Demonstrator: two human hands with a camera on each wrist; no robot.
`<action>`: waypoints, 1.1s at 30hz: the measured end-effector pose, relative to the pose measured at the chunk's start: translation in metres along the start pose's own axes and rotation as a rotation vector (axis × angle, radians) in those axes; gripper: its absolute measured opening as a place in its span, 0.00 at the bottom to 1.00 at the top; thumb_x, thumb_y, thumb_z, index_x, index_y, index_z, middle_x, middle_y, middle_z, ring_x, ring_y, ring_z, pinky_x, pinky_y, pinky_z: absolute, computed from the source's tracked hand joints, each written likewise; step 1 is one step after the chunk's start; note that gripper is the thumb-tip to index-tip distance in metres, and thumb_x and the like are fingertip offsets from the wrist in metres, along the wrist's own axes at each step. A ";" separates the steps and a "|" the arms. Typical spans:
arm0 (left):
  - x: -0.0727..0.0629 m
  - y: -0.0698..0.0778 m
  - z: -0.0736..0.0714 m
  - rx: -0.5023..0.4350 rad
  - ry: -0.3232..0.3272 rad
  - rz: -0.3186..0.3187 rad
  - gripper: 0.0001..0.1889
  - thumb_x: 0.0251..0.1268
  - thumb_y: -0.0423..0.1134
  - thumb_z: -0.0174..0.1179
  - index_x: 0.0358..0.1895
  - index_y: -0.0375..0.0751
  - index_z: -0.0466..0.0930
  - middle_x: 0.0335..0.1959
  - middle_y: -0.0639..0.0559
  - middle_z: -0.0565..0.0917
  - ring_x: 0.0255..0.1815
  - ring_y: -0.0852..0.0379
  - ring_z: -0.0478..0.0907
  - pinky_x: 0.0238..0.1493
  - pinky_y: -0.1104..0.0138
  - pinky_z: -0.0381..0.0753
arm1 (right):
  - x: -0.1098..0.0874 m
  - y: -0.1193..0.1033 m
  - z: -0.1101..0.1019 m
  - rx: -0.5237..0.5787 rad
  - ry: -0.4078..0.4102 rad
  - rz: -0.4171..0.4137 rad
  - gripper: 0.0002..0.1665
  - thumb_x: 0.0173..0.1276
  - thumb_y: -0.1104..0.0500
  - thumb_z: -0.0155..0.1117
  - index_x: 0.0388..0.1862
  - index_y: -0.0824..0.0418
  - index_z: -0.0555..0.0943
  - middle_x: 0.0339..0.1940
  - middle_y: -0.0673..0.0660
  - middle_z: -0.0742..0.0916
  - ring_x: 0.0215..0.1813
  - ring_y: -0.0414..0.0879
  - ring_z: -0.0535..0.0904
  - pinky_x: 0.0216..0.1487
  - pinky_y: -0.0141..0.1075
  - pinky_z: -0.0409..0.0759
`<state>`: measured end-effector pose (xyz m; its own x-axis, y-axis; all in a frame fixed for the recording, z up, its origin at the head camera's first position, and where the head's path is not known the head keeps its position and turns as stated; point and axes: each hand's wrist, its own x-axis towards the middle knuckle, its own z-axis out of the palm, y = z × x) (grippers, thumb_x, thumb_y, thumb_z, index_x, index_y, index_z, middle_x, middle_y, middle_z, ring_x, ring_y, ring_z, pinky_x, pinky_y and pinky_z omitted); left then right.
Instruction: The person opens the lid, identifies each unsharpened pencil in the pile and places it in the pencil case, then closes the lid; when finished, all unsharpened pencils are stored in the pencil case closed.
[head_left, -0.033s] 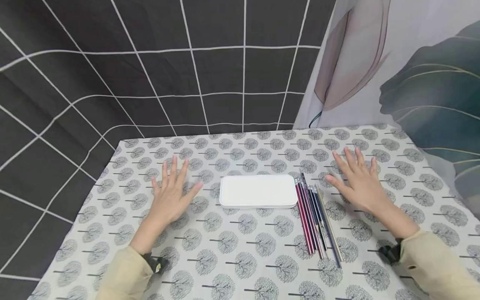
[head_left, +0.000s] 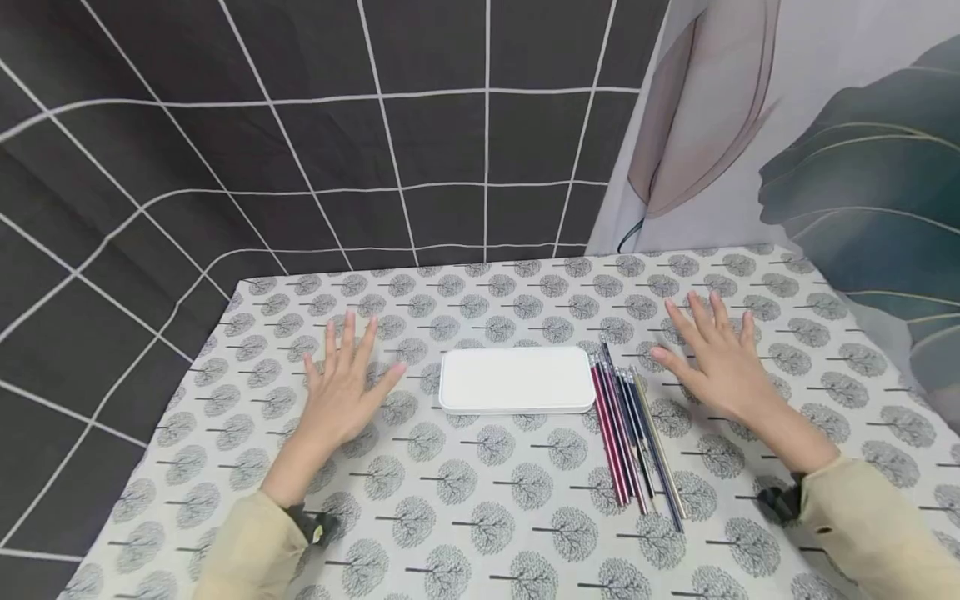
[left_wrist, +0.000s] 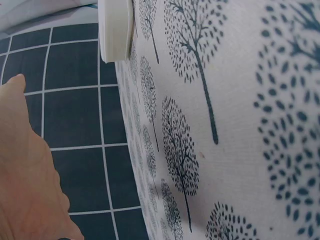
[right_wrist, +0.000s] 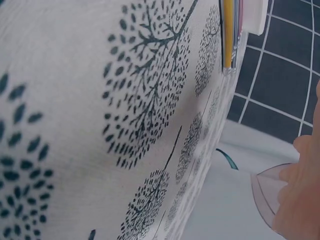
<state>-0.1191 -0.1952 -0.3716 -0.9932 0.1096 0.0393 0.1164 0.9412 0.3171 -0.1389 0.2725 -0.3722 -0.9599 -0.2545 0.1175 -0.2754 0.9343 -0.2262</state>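
A flat white case (head_left: 517,381) with rounded corners lies closed near the middle of the table. Along its right end lies a loose bunch of pencils (head_left: 611,442), dark red, dark blue or black, and gold, pointing roughly front to back. My left hand (head_left: 337,396) is left of the case, palm down with fingers spread, holding nothing. To the right of the pencils, my right hand (head_left: 716,371) is spread the same way, also holding nothing. The left wrist view catches the case's end (left_wrist: 115,32); in the right wrist view a yellow-gold pencil (right_wrist: 228,35) shows at the top.
A white tablecloth (head_left: 450,567) printed with grey trees covers the table. Behind and to the left hangs a dark cloth (head_left: 435,142) with a white grid. A pale curtain with large leaves (head_left: 870,192) hangs at the back right.
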 end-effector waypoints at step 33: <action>0.054 0.057 0.030 -0.154 -0.377 0.366 0.48 0.36 0.46 0.74 0.66 0.41 0.60 0.60 0.48 0.70 0.56 0.53 0.70 0.59 0.57 0.71 | 0.049 -0.116 0.046 -0.085 -0.032 -0.734 0.38 0.57 0.37 0.63 0.59 0.62 0.74 0.58 0.64 0.78 0.56 0.59 0.75 0.48 0.49 0.81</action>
<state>-0.1660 -0.1260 -0.3796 -0.8161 0.5552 -0.1605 0.4256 0.7653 0.4829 -0.1561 0.1399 -0.3844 -0.5315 -0.8275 0.1810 -0.8436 0.5365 -0.0240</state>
